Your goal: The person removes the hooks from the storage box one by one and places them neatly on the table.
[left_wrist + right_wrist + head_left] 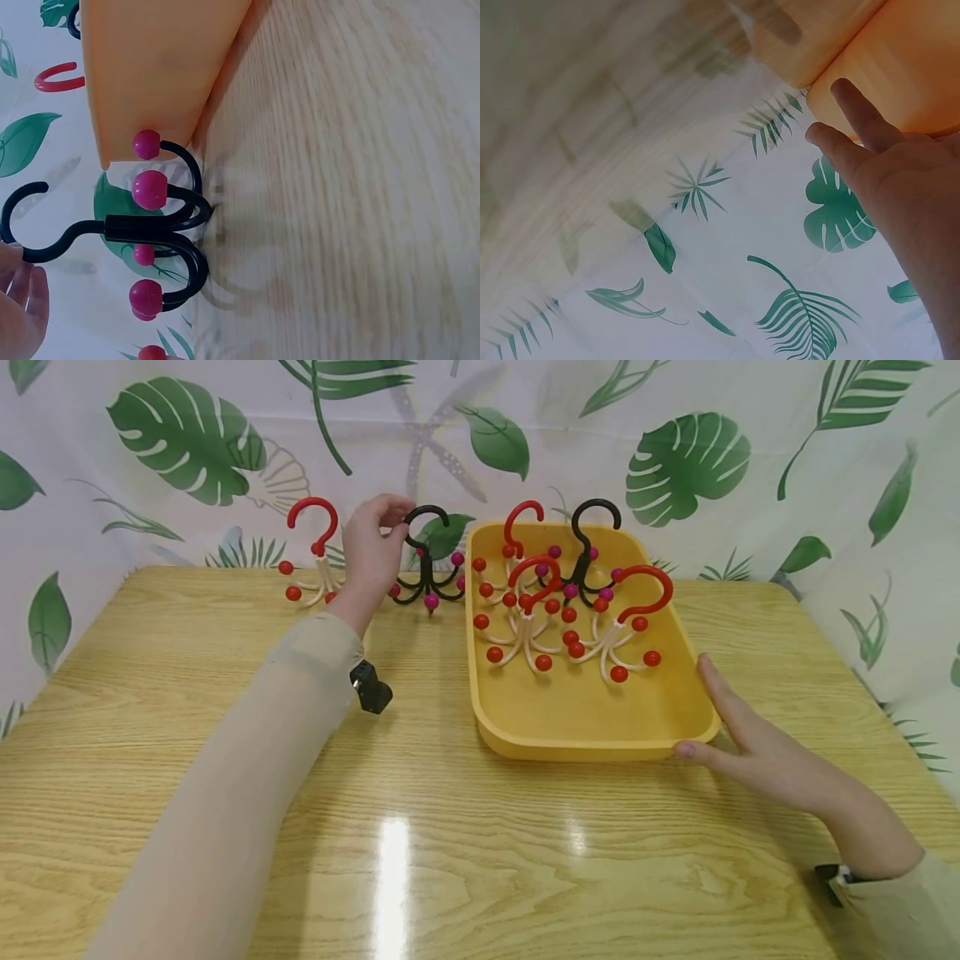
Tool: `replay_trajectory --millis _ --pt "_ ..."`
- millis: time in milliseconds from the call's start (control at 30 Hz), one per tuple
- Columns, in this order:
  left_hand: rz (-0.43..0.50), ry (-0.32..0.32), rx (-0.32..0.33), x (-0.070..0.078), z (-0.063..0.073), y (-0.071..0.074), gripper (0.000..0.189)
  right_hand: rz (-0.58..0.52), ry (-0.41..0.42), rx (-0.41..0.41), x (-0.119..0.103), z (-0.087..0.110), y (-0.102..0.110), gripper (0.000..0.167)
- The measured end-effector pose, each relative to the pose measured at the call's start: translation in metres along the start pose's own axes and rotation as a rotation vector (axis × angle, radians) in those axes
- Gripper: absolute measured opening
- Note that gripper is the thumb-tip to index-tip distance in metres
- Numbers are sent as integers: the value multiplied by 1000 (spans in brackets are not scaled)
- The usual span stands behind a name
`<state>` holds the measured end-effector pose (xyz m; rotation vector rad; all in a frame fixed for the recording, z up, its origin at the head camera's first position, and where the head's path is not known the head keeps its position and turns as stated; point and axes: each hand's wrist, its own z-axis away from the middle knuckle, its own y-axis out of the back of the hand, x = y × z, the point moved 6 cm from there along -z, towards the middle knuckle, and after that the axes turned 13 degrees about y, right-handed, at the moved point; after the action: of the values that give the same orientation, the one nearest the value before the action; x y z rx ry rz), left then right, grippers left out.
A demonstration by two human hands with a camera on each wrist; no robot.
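My left hand [373,545] pinches the curved top of a black multi-prong hook hanger [427,568] at the back of the table. Its prongs curl upward and end in magenta balls, as the left wrist view shows; its base is at the tabletop. To the left of that hand stands a red-topped hook hanger [322,568] with white prongs and red balls, partly behind the wrist. Fairly straight fingers of my right hand [772,760] touch the near right corner of a yellow bin [592,746], thumb at the front rim and fingers along the side.
Inside the bin are several more hook hangers: red-topped ones [527,622] and a black one [582,564] with magenta balls. The bin's left wall is close beside the held hanger. Behind the wood-grain table [420,860] hangs a leaf-patterned cloth [570,435].
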<state>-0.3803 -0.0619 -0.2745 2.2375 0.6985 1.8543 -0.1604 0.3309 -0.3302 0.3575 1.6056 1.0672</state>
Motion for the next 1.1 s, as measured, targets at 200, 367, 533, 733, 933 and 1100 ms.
replay_trajectory --millis 200,367,533,733,933,1100 --pt "12 -29 40 12 5 4 25 -10 4 -11 -1 -1 0 100" --pt "107 -127 -41 45 24 -7 27 -22 9 -14 -1 0 0 99" --pt "198 -174 -309 72 50 -33 38 -23 7 -11 0 2 -1 99" --pt "174 -170 -510 81 74 -56 49 -21 0 -5 0 2 -2 99" --pt "125 -179 -533 77 80 -68 49 -9 -5 -4 1 1 -1 100" --pt "96 -219 -520 75 83 -72 41 -10 -4 -6 1 0 -1 101"
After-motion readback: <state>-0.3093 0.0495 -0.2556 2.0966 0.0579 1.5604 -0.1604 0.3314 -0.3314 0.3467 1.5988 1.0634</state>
